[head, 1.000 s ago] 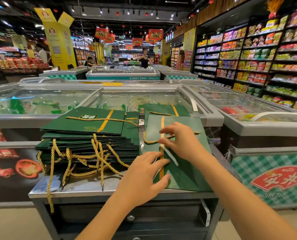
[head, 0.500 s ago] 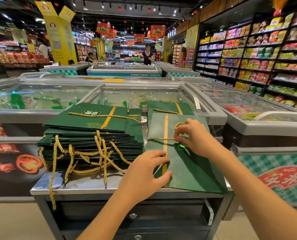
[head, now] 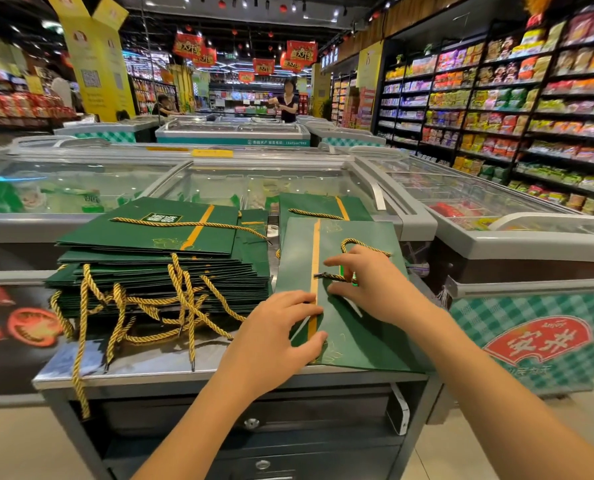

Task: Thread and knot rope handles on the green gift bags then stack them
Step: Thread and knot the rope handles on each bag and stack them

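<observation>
A flat green gift bag (head: 354,327) with a gold stripe lies on the steel counter (head: 171,370) in front of me. My left hand (head: 275,337) presses its near edge with fingers spread over the stripe. My right hand (head: 375,289) pinches the dark-tipped end of a gold rope handle (head: 358,243), which loops up past my fingers. To the left sits a tall stack of green bags (head: 157,268) with gold ropes (head: 143,306) hanging over its front. Another green bag (head: 320,206) lies behind the one I hold.
Glass-topped chest freezers (head: 254,181) stand behind and to the right of the counter. Stocked shelves (head: 513,109) line the right aisle. A person (head: 288,100) stands far back. Drawers (head: 254,422) sit under the counter.
My right hand drew the rope across the bag toward its right side, leaving a loop above my fingers. My left hand stayed on the bag's near edge.
</observation>
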Demonstrator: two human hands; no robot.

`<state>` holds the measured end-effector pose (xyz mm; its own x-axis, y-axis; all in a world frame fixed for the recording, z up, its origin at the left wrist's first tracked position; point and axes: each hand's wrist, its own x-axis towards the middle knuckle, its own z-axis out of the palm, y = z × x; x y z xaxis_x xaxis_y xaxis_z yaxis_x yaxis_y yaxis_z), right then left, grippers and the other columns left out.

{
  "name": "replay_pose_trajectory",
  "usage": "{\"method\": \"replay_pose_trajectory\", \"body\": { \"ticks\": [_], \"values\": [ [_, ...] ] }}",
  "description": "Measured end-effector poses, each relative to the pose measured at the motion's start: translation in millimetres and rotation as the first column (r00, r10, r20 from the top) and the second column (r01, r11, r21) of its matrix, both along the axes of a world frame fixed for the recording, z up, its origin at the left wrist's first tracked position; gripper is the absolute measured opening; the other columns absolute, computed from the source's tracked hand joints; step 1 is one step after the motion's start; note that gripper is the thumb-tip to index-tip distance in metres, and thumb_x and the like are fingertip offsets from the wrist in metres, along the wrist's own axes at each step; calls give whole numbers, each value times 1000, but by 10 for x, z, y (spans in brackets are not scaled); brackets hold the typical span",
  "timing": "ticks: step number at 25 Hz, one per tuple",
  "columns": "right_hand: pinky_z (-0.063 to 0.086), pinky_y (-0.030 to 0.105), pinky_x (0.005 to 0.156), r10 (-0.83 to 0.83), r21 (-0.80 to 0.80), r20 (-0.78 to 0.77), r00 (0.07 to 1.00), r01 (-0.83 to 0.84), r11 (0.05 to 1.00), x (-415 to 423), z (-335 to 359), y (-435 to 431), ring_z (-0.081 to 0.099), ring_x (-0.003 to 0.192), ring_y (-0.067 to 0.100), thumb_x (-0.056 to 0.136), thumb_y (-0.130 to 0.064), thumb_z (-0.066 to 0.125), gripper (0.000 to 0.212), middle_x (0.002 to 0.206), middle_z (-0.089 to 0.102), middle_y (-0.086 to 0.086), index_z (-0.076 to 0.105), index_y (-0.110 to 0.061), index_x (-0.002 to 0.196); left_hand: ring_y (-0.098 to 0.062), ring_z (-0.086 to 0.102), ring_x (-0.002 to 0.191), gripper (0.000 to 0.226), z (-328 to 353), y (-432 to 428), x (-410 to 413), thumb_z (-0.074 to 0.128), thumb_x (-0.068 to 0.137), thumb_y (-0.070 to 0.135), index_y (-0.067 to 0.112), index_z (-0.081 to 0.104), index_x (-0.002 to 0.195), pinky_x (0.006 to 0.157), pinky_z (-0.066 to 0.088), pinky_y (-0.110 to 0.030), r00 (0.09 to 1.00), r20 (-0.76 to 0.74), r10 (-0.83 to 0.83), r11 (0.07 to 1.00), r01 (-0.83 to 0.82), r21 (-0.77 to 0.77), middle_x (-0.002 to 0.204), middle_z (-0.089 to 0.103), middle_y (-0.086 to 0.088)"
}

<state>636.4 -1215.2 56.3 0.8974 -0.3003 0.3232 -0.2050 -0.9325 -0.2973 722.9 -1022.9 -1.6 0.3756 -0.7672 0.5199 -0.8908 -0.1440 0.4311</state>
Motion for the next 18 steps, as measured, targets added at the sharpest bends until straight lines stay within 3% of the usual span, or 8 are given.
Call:
{"method": "replay_pose_trajectory", "body": {
  "ticks": [4,6,9,11,12,14,18],
  "values": [
    [52,40,84,-76,-56,34,997,77,995,261,-60,148,57,95,20,99,-35,63,21,96,52,-4,73,-26,116,10,39,126,41,17,10,-1,65,91,44,29,67,128,106,21,-6,1000,-19,1,1000,-1,-2,137,56,20],
    [53,41,80,-49,-34,67,997,52,998,245,-88,116,58,89,21,100,-32,63,14,91,57,-4,73,-25,106,8,42,126,37,22,17,1,66,90,42,28,68,125,106,24,-7,1000,-23,9,1000,-10,-10,134,58,19],
    [51,37,65,10,166,211,978,-45,985,-28,-40,-49,55,64,17,102,-23,60,5,74,63,-3,65,-22,102,7,46,120,27,10,17,18,68,89,36,28,71,114,105,32,-12,998,-31,49,998,-50,-45,126,62,18],
    [49,28,60,13,266,261,965,-85,960,-300,2,-198,58,61,13,102,-21,59,4,74,69,-6,61,-24,101,8,48,115,21,-8,11,5,68,89,34,28,71,109,98,35,-8,996,-17,92,994,-93,-51,122,62,19],
    [51,23,62,17,294,263,965,-97,951,-423,8,-266,63,65,9,102,-20,60,6,80,73,-8,61,-25,100,8,49,113,20,-17,3,-13,68,89,34,28,71,107,93,34,-5,993,1,115,992,-115,-49,121,63,20],
    [58,27,74,22,358,280,960,-126,925,-607,-19,-381,71,78,9,100,-18,63,5,89,77,-8,64,-23,99,7,52,111,18,-29,-8,-42,67,89,33,29,70,106,87,34,-4,989,38,144,989,-143,-38,119,63,21],
    [60,33,80,-61,510,383,922,-156,846,-778,-134,-461,74,85,19,95,-10,68,6,90,79,-1,72,-14,97,4,54,111,17,-39,-12,-42,67,89,30,27,70,105,88,34,-5,989,32,144,989,-143,-45,117,63,20]
  ]
}}
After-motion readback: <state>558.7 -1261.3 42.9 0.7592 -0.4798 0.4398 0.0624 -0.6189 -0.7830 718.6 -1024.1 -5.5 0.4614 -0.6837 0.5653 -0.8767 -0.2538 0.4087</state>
